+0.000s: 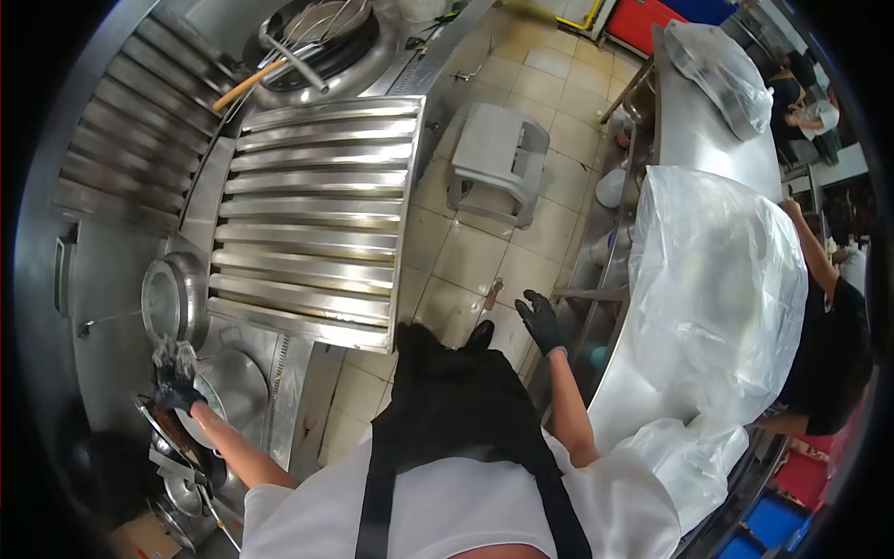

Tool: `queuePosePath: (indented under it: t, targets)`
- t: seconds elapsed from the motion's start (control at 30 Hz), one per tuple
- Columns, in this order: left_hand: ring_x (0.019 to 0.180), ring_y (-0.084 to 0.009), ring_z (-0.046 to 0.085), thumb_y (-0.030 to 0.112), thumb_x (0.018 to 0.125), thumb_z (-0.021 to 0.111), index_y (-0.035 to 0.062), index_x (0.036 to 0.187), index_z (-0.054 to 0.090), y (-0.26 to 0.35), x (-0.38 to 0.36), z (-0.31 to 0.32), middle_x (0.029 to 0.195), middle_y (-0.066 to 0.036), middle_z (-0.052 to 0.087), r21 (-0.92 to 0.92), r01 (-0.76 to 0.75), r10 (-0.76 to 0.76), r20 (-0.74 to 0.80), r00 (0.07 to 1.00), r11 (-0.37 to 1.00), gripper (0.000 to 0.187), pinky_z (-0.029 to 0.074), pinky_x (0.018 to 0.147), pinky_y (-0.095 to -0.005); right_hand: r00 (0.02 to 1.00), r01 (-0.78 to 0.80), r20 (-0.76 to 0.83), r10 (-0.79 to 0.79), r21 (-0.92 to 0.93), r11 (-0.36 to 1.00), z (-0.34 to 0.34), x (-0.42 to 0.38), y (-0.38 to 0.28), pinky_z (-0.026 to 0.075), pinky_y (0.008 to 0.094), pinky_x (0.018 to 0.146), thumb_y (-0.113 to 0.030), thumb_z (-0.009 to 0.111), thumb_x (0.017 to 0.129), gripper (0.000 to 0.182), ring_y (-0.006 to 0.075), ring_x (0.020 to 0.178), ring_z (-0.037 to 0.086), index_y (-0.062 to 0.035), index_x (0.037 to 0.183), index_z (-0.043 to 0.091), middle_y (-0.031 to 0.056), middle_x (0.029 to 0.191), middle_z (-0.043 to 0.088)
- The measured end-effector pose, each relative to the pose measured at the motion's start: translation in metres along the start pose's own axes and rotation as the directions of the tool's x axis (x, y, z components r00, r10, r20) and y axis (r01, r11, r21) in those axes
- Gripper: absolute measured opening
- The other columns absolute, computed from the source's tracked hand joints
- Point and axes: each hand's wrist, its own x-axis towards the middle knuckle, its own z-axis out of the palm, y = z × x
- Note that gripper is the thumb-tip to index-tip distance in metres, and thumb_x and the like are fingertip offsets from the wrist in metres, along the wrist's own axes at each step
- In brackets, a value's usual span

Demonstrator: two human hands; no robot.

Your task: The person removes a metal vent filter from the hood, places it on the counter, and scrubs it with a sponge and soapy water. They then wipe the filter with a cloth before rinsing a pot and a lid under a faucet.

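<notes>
My left hand (177, 384), in a black glove, reaches over the steel counter on the left. Its fingers close around a whitish, wispy clump (170, 352) whose kind I cannot make out. Just beyond it is a round metal pot (166, 300), and a large metal bowl (237, 387) lies beside the wrist. My right hand (539, 323), gloved in black too, hangs over the floor with fingers spread and nothing in it. A slatted metal hood filter (312, 219) lies across the counter in front of me, touched by neither hand.
A wok (349, 61) with a strainer and handled tools stands at the far left. On the tiled floor is a grey step stool (494, 158). Clear plastic sheeting (717, 279) covers things on the right-hand steel table (684, 140). Another person (829, 326) stands beyond it.
</notes>
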Motion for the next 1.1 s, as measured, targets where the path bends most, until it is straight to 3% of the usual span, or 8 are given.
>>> queuePosePath:
  t: [0.07, 0.13, 0.17, 0.2, 0.57, 0.7, 0.97, 1.1]
  targets:
    - [0.125, -0.0299, 0.052, 0.03, 0.096, 0.044, -0.0003, 0.141, 0.046, -0.028, -0.012, 0.049, 0.148, -0.018, 0.044, 0.105, 0.067, -0.098, 0.321, 0.942, 0.992, 0.054, 0.045, 0.098, -0.0441, 0.995, -0.035, 0.097, 0.037, -0.029, 0.999, -0.009, 0.022, -0.008, 0.048, 0.0422, 0.093, -0.038, 0.063, 0.09, 0.046, 0.0368, 0.108, 0.061, -0.0018, 0.118, 0.063, 0.0213, 0.114, 0.064]
    - [0.121, -0.0315, 0.055, 0.019, 0.091, 0.049, -0.0024, 0.142, 0.043, -0.061, -0.02, 0.1, 0.147, -0.016, 0.046, 0.37, -0.364, 0.137, 0.515, 0.846, 0.855, 0.056, 0.044, 0.099, -0.0415, 0.973, 0.13, 0.217, -0.083, -0.211, 0.969, -0.008, 0.064, 0.016, 0.05, 0.0377, 0.09, -0.041, 0.063, 0.092, 0.053, 0.0295, 0.112, 0.062, 0.0001, 0.125, 0.059, 0.0204, 0.12, 0.063]
    - [0.121, -0.0329, 0.055, 0.017, 0.09, 0.05, -0.0035, 0.144, 0.04, -0.081, -0.013, 0.118, 0.147, -0.015, 0.046, -0.136, 0.161, -0.096, 0.391, 0.915, 0.977, 0.058, 0.039, 0.105, -0.0413, 0.966, 0.151, 0.235, -0.113, -0.153, 0.977, -0.008, 0.079, 0.014, 0.049, 0.0379, 0.092, -0.04, 0.063, 0.092, 0.051, 0.032, 0.11, 0.062, 0.0007, 0.123, 0.06, 0.0211, 0.12, 0.063]
    - [0.121, -0.0308, 0.055, 0.017, 0.091, 0.049, -0.0028, 0.143, 0.041, -0.093, -0.019, 0.145, 0.147, -0.015, 0.046, -0.145, 0.239, -0.115, 0.576, 0.809, 0.96, 0.056, 0.041, 0.103, -0.0386, 0.963, 0.109, 0.26, -0.072, -0.133, 0.985, -0.015, 0.094, -0.001, 0.048, 0.0381, 0.093, -0.04, 0.062, 0.092, 0.05, 0.0329, 0.11, 0.061, 0.0008, 0.122, 0.06, 0.0213, 0.119, 0.063]
    - [0.115, -0.0271, 0.061, 0.01, 0.097, 0.048, 0.0035, 0.134, 0.052, -0.289, -0.102, 0.467, 0.138, -0.014, 0.054, 0.007, 0.175, -0.148, 0.568, 0.809, 0.985, 0.038, 0.052, 0.096, -0.0383, 0.971, -0.018, 0.232, 0.059, -0.176, 0.984, -0.064, 0.267, 0.013, 0.05, 0.0418, 0.089, -0.043, 0.059, 0.091, 0.053, 0.0359, 0.1, 0.066, 0.002, 0.12, 0.062, 0.0214, 0.108, 0.068]
    - [0.105, -0.0183, 0.061, 0.017, 0.097, 0.06, 0.0034, 0.123, 0.06, -0.373, -0.111, 0.597, 0.116, -0.007, 0.065, 0.392, -0.407, 0.096, 0.613, 0.784, 0.825, 0.029, 0.053, 0.091, -0.033, 0.986, -0.044, 0.145, 0.081, -0.243, 0.969, -0.093, 0.362, -0.001, 0.048, 0.0429, 0.092, -0.041, 0.059, 0.091, 0.051, 0.0369, 0.101, 0.064, 0.0016, 0.119, 0.063, 0.0232, 0.111, 0.067]
    - [0.11, -0.0207, 0.06, 0.026, 0.094, 0.062, 0.0025, 0.122, 0.061, -0.436, -0.08, 0.913, 0.119, -0.011, 0.064, 0.242, -0.38, 0.17, 0.599, 0.783, 0.893, 0.037, 0.046, 0.099, -0.0342, 0.986, 0.136, -0.078, -0.15, -0.162, 0.977, -0.149, 0.51, -0.057, 0.051, 0.0435, 0.082, -0.04, 0.056, 0.094, 0.05, 0.0367, 0.092, 0.067, 0.0032, 0.118, 0.063, 0.0233, 0.11, 0.068]
    - [0.115, -0.0279, 0.059, 0.026, 0.098, 0.05, 0.0048, 0.13, 0.054, -0.483, 0.002, 1.036, 0.129, -0.015, 0.059, 0.032, -0.167, 0.077, 0.789, 0.61, 0.985, 0.038, 0.046, 0.101, -0.0408, 0.988, -0.149, 0.051, 0.144, 0.122, 0.981, -0.134, 0.598, -0.033, 0.05, 0.0445, 0.084, -0.032, 0.056, 0.095, 0.041, 0.036, 0.101, 0.064, 0.0022, 0.117, 0.063, 0.0228, 0.113, 0.066]
